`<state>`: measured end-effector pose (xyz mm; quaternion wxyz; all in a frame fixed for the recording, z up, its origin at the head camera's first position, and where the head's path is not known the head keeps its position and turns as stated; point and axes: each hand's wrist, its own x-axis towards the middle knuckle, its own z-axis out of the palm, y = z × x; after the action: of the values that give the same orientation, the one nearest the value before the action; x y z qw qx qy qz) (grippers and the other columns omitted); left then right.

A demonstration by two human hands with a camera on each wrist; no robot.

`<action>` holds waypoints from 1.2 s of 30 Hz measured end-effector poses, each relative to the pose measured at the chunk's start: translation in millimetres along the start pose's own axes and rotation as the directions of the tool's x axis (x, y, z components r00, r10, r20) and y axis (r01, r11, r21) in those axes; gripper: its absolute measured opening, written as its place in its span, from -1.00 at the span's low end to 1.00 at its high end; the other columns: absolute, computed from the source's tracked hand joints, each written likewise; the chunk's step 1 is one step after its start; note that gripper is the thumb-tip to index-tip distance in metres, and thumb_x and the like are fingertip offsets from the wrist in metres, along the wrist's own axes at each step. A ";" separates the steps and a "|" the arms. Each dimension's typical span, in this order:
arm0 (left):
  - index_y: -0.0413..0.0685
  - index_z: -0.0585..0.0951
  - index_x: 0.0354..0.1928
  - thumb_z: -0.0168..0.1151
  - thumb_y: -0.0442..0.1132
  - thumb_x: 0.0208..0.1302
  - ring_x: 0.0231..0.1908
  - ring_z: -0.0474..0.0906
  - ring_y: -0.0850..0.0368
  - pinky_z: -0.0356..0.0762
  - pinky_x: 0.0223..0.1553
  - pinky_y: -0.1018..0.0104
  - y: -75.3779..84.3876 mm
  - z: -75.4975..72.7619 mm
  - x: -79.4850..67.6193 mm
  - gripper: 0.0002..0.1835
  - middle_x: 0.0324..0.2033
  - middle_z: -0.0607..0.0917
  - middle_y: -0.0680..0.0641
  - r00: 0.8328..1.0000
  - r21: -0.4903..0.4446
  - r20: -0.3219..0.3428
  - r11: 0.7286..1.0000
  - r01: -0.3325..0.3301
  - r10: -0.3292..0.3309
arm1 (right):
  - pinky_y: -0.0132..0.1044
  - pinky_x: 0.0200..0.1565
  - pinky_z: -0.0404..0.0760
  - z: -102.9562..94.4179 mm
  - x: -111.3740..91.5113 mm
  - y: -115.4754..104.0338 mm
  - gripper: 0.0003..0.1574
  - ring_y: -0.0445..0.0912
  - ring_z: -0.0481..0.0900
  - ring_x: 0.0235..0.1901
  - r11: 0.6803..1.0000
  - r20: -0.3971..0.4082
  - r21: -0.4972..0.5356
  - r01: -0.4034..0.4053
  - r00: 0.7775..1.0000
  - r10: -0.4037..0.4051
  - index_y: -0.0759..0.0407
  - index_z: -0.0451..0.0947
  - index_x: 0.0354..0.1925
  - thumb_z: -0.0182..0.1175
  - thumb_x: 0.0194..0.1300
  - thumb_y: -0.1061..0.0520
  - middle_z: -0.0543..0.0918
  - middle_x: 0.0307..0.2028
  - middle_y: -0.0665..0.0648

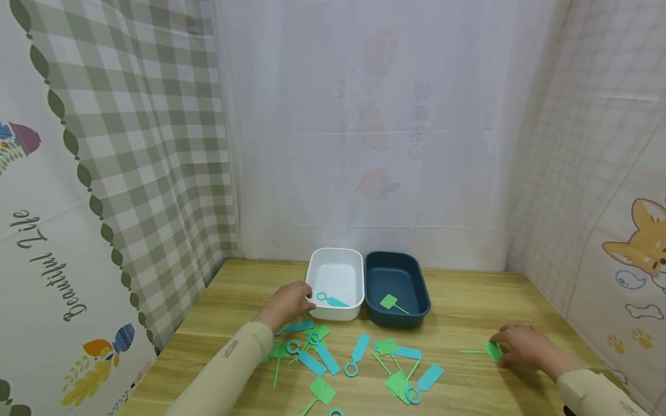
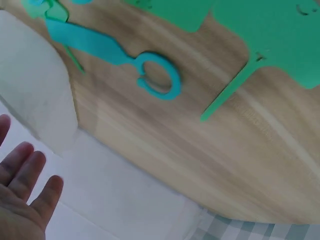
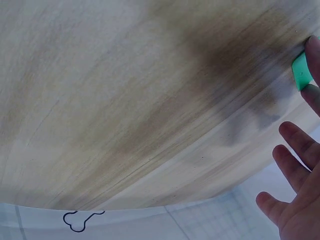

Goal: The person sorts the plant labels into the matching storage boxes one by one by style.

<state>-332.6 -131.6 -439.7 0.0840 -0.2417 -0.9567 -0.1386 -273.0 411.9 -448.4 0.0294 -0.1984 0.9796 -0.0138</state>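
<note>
My left hand [image 1: 287,303] is at the left rim of the white bin [image 1: 335,312]. Its fingers look spread and hold nothing in the left wrist view. A blue ring-ended plant label [image 1: 335,301] lies in that bin. On the right, my right hand [image 1: 526,348] pinches a green plant label [image 1: 493,351] between thumb and finger, the thin stem pointing left. The right wrist view shows only a corner of this green label [image 3: 301,71]; the other fingers are spread. The dark blue bin [image 1: 398,320] contains another green label [image 1: 388,301].
Several blue and green labels lie scattered on the wooden table, including a blue one [image 1: 360,348] and a green one [image 1: 324,391] before the bins. The bins stand side by side near the white back curtain [image 1: 364,173]. Checked cloth [image 1: 156,144] hangs at the left.
</note>
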 end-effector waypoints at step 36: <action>-0.12 0.75 -0.34 0.31 -0.06 0.32 -0.30 0.57 0.02 0.53 -0.26 -0.02 5.0 14.4 -4.9 -0.74 -0.33 0.66 -0.06 0.913 -0.157 -0.133 0.918 0.364 -0.385 | 0.45 -0.09 0.39 4.2 -2.4 1.7 -0.55 0.37 0.56 -0.05 1.000 -0.068 0.000 0.019 0.998 -0.019 0.09 0.64 -0.27 0.54 -0.07 -0.08 0.63 -0.06 0.38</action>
<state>-327.3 -125.0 -453.3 0.1171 -0.0468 -0.9643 -0.2327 -271.2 414.4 -452.5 -0.0039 -0.2071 0.9781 -0.0210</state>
